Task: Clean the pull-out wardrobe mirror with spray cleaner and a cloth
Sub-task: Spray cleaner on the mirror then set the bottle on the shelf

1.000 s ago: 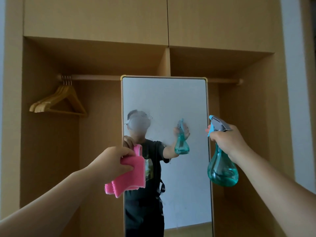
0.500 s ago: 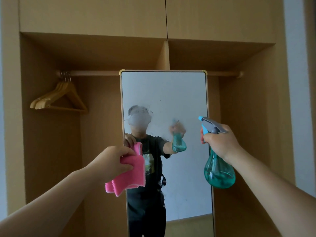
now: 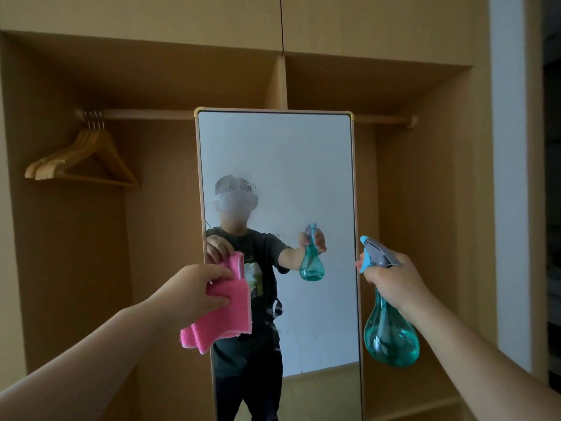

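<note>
A tall pull-out mirror (image 3: pixel 303 165) with a thin gold frame stands in the middle of an open wooden wardrobe. Droplets and a misty patch of spray sit on the glass left of centre. My left hand (image 3: pixel 194 291) grips a folded pink cloth (image 3: pixel 223 317) in front of the mirror's lower left edge. My right hand (image 3: pixel 391 282) holds a teal spray bottle (image 3: pixel 390 335) by its neck, just right of the mirror frame, with its blue-grey nozzle aimed left at the glass. The mirror reflects a person holding both items.
Several wooden hangers (image 3: pixel 82 161) hang from the wardrobe rail (image 3: pixel 145 114) at the upper left. A vertical wooden divider (image 3: pixel 277 83) rises behind the mirror. A white wall strip (image 3: pixel 507 177) runs down the right side.
The view has tilted down, so the mirror sits lower in frame. The spray bottle has shifted left toward the mirror's edge and slightly down. More droplets show on the glass. The cloth hand has barely moved.
</note>
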